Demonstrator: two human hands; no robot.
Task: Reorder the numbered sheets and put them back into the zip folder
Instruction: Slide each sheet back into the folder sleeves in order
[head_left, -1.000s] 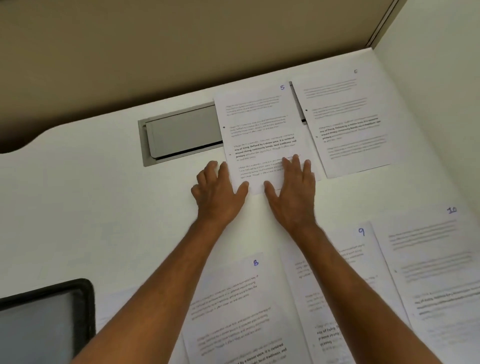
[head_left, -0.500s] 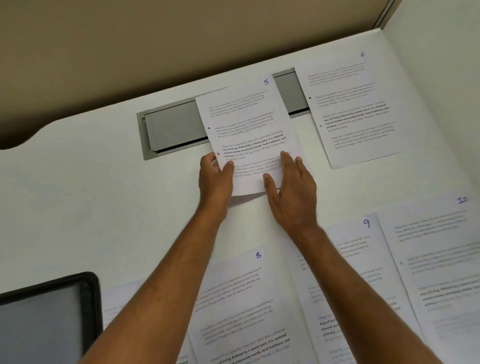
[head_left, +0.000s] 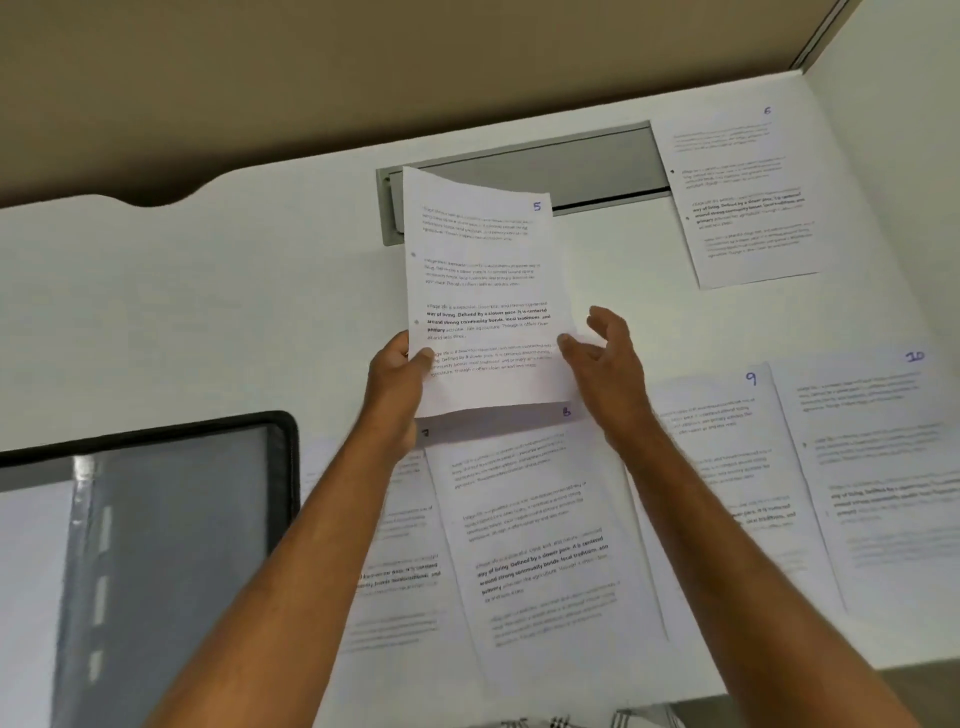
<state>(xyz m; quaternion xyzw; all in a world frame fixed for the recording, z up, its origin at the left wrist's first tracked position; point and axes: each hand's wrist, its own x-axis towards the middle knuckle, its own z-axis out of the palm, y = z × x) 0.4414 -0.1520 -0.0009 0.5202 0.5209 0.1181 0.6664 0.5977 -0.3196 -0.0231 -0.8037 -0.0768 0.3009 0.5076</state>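
Observation:
Sheet 5 (head_left: 483, 280) hangs lifted above the white desk. My left hand (head_left: 397, 379) pinches its lower left edge, thumb on top. My right hand (head_left: 605, 358) is beside the sheet's lower right edge with fingers loosely spread, its thumb at the paper's edge; whether it holds the paper is unclear. Sheet 6 (head_left: 737, 197) lies flat at the back right. Sheets 7 (head_left: 400, 545), 8 (head_left: 540, 530), 9 (head_left: 727, 467) and 10 (head_left: 883, 467) lie in a row along the near side. The zip folder (head_left: 156, 545), black-rimmed and open with a clear sleeve inside, lies at the lower left.
A grey cable hatch (head_left: 582, 166) is set into the desk (head_left: 208, 312) behind sheet 5. A tan partition rises at the back and a white wall at the right. The desk's near edge shows at the bottom right.
Sheet 5 went from flat under both palms to lifted off the desk and moved toward me and left. My left hand took hold of its edge; my right hand came off it.

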